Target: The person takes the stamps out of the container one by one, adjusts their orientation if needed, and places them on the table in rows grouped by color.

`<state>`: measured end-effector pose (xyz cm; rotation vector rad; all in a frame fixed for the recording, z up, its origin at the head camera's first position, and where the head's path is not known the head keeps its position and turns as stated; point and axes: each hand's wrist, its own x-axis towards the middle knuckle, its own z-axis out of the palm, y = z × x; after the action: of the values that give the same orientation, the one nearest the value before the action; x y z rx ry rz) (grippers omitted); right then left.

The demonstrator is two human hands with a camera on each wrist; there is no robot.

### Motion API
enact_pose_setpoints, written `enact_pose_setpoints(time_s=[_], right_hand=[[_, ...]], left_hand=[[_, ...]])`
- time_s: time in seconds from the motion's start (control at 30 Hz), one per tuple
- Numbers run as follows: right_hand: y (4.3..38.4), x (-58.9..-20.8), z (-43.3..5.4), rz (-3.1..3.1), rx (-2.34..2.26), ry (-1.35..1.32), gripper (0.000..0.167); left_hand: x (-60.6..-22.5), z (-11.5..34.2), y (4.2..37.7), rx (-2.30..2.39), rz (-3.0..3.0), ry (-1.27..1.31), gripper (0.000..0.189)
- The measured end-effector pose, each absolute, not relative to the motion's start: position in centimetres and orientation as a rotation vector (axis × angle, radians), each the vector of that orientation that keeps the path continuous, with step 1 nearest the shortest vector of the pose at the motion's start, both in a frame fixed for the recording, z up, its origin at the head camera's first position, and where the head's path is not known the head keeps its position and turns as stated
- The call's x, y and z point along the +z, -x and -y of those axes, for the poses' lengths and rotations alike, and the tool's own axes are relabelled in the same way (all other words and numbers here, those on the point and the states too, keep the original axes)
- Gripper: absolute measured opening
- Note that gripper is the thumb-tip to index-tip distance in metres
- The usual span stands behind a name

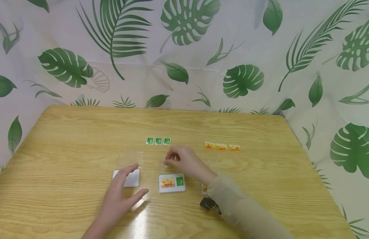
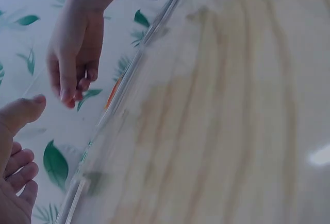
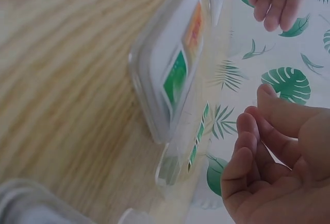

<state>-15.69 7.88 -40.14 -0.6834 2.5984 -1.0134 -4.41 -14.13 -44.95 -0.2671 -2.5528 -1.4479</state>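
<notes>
Left hand (image 1: 120,193) left of, right hand (image 1: 185,161) beyond middle case (image 1: 175,188) (stickered).

Rightmost case (image 1: 204,192) mostly behind sleeve (image 1: 236,199), orange stickers (image 1: 221,147) unreadably small

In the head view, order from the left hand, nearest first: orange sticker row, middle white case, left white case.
1. Left white case, partly hidden by left hand.
2. Middle white case, right of it.
3. Orange sticker row, back right.
</notes>
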Motion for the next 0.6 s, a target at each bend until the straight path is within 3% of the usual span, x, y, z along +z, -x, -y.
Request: enact_pose_setpoints(time_s=[0.6], right_hand=[[13.5, -41.1, -9.9, -2.603, -0.882, 0.778, 0.014]], left_hand=[[-45.9, 8.8, 4.8, -1.710, 2.570, 0.224, 0.074]])
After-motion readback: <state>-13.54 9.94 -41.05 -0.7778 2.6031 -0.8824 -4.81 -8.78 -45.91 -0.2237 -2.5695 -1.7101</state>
